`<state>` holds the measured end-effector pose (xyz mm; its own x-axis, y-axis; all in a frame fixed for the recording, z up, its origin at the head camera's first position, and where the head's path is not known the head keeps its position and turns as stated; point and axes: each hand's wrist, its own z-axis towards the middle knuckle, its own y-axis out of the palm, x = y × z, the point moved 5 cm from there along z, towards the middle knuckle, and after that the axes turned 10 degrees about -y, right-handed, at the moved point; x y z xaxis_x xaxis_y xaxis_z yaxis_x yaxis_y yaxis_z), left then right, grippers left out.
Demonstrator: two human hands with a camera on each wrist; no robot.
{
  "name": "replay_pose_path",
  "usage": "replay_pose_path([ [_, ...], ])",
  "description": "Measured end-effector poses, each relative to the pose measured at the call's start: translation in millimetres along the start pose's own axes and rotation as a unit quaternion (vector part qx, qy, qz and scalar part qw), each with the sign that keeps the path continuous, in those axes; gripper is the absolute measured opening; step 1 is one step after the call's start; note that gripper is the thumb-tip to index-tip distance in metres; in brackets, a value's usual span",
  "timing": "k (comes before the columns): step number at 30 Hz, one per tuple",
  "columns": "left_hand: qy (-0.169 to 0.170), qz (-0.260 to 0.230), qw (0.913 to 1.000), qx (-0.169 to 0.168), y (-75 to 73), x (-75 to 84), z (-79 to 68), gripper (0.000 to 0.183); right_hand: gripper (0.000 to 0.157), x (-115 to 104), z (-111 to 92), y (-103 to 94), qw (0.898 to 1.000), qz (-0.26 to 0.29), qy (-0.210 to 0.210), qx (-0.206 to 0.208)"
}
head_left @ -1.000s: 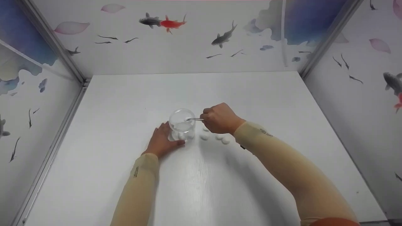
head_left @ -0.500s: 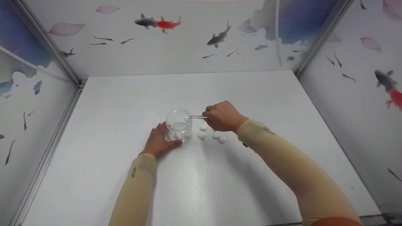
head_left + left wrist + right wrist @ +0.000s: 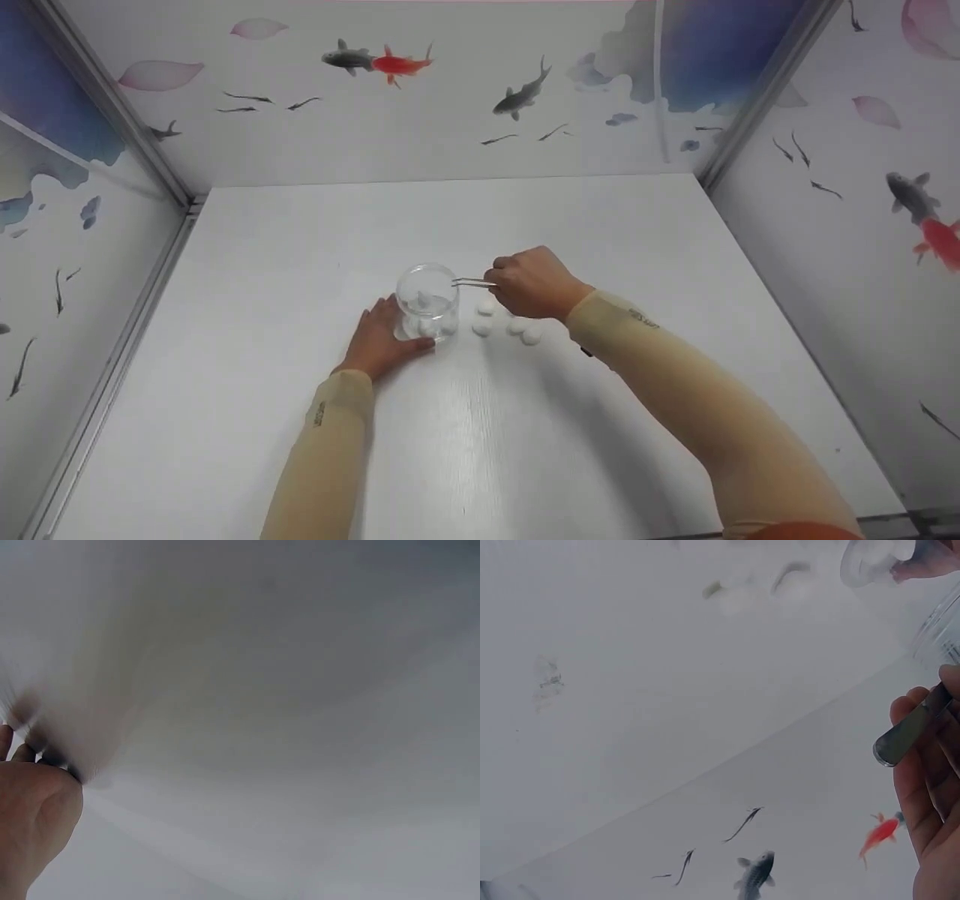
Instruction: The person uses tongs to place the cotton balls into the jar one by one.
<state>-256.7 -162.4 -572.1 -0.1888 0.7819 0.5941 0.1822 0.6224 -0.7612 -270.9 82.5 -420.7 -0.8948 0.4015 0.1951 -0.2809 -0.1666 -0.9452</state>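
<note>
A clear round jar [image 3: 406, 303] stands on the table with its mouth upward, several small white cotton-like balls [image 3: 426, 328] inside. My left hand [image 3: 379, 341] holds it from the left, thumb in front and fingers behind. My right hand [image 3: 536, 283] pinches metal tweezers [image 3: 474, 283], whose tips reach left to the jar's right rim, slightly apart with nothing between them. In the right wrist view the blunt end of the tweezers [image 3: 904, 736] sticks out from the right fingers. Only part of the left hand [image 3: 37, 821] shows in the left wrist view, which is mostly blurred.
Several more white balls [image 3: 481, 328] lie on the white table [image 3: 262, 247] just right of the jar, below the right hand. Panels printed with fish [image 3: 521, 97] enclose the table at the back and both sides.
The white ball that was at the tweezers' tips has been let go into the jar, and the tips are apart. The left hand keeps its place on the jar.
</note>
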Motion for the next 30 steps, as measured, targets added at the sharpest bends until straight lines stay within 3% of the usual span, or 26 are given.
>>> replay_pose_path([
  [7,0.002,0.001,1.0000,-0.003,-0.6,2.4,-2.6,0.123,0.004,13,-28,4.1,1.000,0.013,0.019,0.000],
  [21,0.030,0.000,0.9995,0.007,-4.6,6.2,-2.3,0.114,0.008,32,-123,24.2,0.994,0.065,0.086,-0.002],
  [26,0.014,0.002,0.9999,0.002,-3.1,4.7,-1.9,0.114,0.007,28,-140,28.5,0.993,0.071,0.095,-0.014],
  [30,0.023,-0.002,0.9997,0.004,-4.5,5.6,-3.2,0.113,0.007,24,-146,32.7,0.990,0.080,0.111,-0.024],
])
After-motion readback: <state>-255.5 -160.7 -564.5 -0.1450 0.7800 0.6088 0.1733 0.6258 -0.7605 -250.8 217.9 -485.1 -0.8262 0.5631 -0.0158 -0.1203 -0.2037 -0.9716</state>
